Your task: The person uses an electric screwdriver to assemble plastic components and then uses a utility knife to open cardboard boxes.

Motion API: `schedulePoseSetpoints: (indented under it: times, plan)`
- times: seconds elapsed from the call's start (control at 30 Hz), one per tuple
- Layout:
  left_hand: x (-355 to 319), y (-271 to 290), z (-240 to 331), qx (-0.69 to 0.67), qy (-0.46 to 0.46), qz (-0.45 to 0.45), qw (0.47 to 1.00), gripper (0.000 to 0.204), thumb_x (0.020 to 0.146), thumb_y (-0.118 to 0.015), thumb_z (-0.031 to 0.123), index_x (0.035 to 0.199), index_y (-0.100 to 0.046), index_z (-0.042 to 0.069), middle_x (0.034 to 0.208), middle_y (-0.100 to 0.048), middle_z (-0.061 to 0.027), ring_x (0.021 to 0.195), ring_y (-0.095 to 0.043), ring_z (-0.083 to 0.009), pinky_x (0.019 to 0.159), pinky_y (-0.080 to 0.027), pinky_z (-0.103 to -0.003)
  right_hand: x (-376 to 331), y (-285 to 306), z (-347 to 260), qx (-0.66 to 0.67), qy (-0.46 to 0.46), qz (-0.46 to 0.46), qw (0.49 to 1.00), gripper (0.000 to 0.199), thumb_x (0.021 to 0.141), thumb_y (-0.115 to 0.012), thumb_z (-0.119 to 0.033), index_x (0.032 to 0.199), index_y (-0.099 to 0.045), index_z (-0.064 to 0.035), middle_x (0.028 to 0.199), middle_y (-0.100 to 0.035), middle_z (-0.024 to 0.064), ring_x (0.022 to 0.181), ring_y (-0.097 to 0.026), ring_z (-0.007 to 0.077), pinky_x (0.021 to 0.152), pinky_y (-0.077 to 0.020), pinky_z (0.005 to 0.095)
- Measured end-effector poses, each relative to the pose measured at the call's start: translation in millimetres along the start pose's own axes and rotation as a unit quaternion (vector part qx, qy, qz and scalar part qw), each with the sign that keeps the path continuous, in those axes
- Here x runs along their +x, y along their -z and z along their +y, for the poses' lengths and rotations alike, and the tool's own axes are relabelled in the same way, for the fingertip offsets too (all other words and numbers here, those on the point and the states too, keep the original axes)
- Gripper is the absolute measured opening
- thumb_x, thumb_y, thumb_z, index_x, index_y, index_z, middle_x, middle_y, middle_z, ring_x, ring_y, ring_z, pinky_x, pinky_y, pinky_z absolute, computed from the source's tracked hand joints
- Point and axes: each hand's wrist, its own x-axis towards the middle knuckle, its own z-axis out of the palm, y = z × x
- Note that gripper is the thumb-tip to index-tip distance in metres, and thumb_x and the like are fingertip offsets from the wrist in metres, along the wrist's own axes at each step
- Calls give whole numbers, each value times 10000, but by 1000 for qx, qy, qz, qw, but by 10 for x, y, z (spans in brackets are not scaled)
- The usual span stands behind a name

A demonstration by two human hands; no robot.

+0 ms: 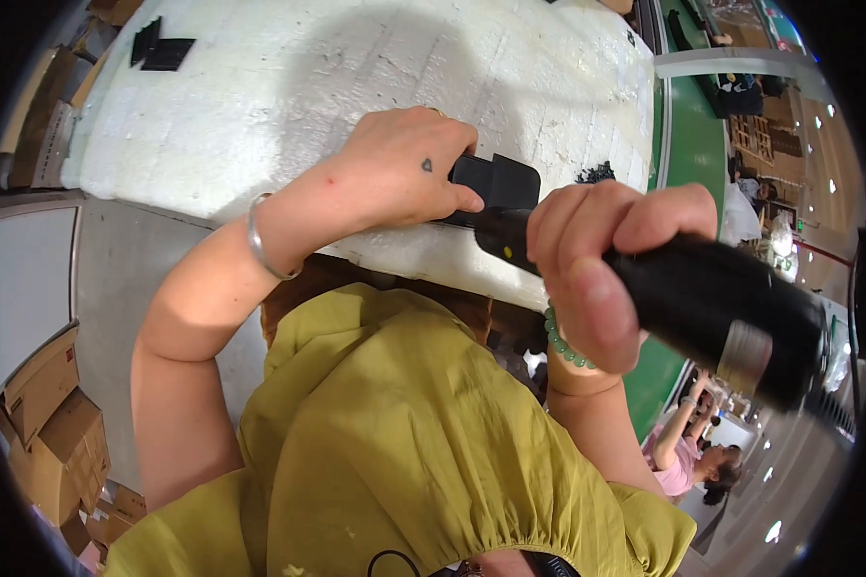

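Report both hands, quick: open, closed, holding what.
Left hand: closed, pressing a flat black piece onto the white table.
Right hand: closed around a thick black tool handle.

The table (375,67) has a rough, matt white top, cracked and grainy. The tool (712,298) looks like matt black plastic with a dull metal band. The flat piece (496,183) is smooth black material, faintly matt.
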Motion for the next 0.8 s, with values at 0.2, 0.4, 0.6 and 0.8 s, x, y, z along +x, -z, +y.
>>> schedulePoseSetpoints:
  times: [0.2,0.4,0.6,0.8]
  plan:
    - [28,-204,-140,-292,10,181,939,588,658,-729,398,1107,-548,65,822,-615,-110,771,-579,-226,687,-461,-317,-228,388,-298,101,31,186,977,264,721,-476,-80,966,-385,-43,640,-390,-2,539,-348,99,549,-291,240]
    - [-232,-207,355,-589,-30,214,779,486,647,-766,195,1034,-559,-13,800,-623,-84,721,-579,-126,656,-476,-264,-354,384,37,-54,-98,206,972,523,856,-529,-207,1297,-343,3,1217,-462,134,959,-487,177,806,-418,289]
    - [-314,-267,554,-542,-89,325,770,452,683,-741,301,956,-575,-19,720,-582,-65,676,-543,-157,623,-440,-274,-483,453,86,-49,-157,173,971,577,807,-618,-121,1269,-334,76,1220,-442,192,1058,-496,271,914,-439,376]
    - [-714,257,254,-780,52,10,624,420,791,-599,436,852,-624,21,739,-590,-54,708,-560,-136,664,-453,-278,-598,677,59,-2,-161,112,981,576,777,-591,-19,1282,-326,61,1228,-437,212,1045,-503,289,912,-441,394]
